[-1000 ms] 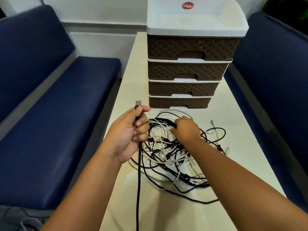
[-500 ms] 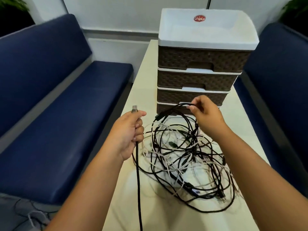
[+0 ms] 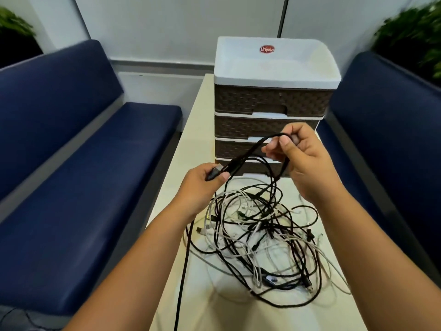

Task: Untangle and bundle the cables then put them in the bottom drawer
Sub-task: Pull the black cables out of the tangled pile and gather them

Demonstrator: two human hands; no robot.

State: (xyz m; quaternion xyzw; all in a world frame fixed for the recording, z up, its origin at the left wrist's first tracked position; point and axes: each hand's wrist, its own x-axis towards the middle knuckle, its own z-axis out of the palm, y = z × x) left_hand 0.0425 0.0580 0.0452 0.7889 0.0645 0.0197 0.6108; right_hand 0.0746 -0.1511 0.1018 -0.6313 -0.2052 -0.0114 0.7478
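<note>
A tangle of black and white cables [image 3: 265,244] lies on the cream table [image 3: 229,314] in front of a brown drawer unit [image 3: 272,115] with a white top. Its bottom drawer [image 3: 257,168] is closed. My left hand [image 3: 202,185] grips the USB end of a black braided cable [image 3: 248,154]. My right hand [image 3: 303,161] pinches a loop of the same black cable, lifted above the pile in front of the drawers. The cable's other length hangs down off the table's near left edge.
Dark blue benches [image 3: 78,187] flank the narrow table on the left and on the right [image 3: 393,144]. Green plants [image 3: 415,37] stand behind the right bench. More wires lie on the floor at the lower left [image 3: 21,321].
My right hand left the pile and rose with a loop of black cable. My left hand tipped the USB end from upright to sideways and moved nearer the right hand.
</note>
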